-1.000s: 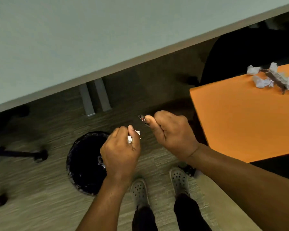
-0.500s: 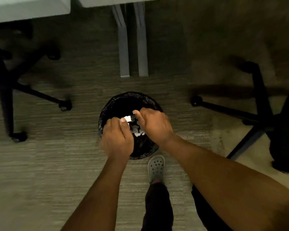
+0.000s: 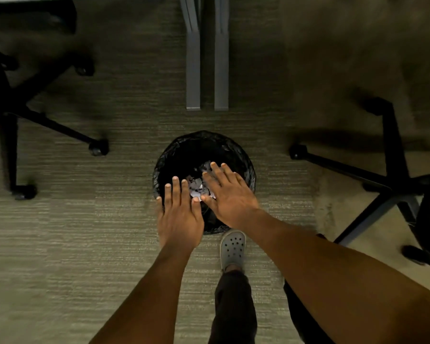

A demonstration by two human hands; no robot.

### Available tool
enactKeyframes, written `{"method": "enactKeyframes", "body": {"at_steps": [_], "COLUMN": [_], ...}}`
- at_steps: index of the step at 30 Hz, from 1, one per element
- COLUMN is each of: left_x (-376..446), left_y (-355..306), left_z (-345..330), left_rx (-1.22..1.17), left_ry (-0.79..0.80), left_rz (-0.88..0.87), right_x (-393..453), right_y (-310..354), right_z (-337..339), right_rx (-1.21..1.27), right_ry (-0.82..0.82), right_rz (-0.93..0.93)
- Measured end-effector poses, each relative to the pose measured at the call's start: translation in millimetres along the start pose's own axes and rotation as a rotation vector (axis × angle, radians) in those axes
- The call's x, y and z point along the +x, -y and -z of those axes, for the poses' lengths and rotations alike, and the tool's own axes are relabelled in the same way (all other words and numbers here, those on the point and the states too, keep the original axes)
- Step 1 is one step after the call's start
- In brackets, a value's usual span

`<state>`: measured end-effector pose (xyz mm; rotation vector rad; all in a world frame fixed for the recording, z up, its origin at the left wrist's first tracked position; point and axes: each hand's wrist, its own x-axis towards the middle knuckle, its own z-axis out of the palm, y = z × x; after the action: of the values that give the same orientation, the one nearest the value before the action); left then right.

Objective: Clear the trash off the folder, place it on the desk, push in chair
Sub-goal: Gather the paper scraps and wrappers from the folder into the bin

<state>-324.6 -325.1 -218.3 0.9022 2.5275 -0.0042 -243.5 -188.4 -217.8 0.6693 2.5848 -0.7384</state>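
Black-lined bin [image 3: 243,165] on carpet holds crumpled white trash [image 3: 197,188]; no clear long axis to the scraps. My left hand [image 3: 180,218] & right hand [image 3: 230,196] hover flat over bin, fingers spread, empty. Chair [image 3: 392,175] base to my right.

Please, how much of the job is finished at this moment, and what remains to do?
Done, at least in part: crumpled white wrappers lie inside the round black-lined trash bin. In hand: nothing; the left hand and right hand are spread open above the bin. Left: the folder is out of view, so whether it is fully cleared cannot be told; placing it on the desk and pushing in a black office chair remain.
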Motion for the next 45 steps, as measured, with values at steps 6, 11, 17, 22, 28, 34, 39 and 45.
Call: {"method": "enactKeyframes", "body": {"at_steps": [6, 11, 17, 22, 28, 34, 39, 45], "left_x": [-5, -10, -16, -22, -34, -41, -35, -15], "left_y": [-19, -60, -138, -218, -318, -409, -484, -571], "left_z": [17, 45, 85, 113, 121, 112, 92, 67], "left_rx": [-0.024, -0.073, -0.213, -0.297, -0.358, -0.273, -0.053, 0.036], "left_ry": [-0.041, -0.157, -0.271, -0.341, -0.376, -0.266, -0.129, -0.047], "left_rz": [-0.039, -0.153, -0.340, -0.541, -0.752, -0.925, -1.003, -1.092], "right_x": [-21, -50, -95, -145, -208, -266, -305, -318], "right_y": [-7, -26, -64, -110, -195, -289, -369, -449], "right_z": [24, 60, 121, 171, 199, 210, 214, 225], "right_rx": [0.062, 0.132, 0.104, 0.136, 0.102, 0.057, 0.025, 0.135], "right_ry": [-0.050, -0.183, -0.415, -0.696, -0.956, -1.071, -1.111, -0.948], "right_rz": [-0.019, -0.046, -0.090, -0.128, -0.240, -0.524, -0.779, -0.783]}}
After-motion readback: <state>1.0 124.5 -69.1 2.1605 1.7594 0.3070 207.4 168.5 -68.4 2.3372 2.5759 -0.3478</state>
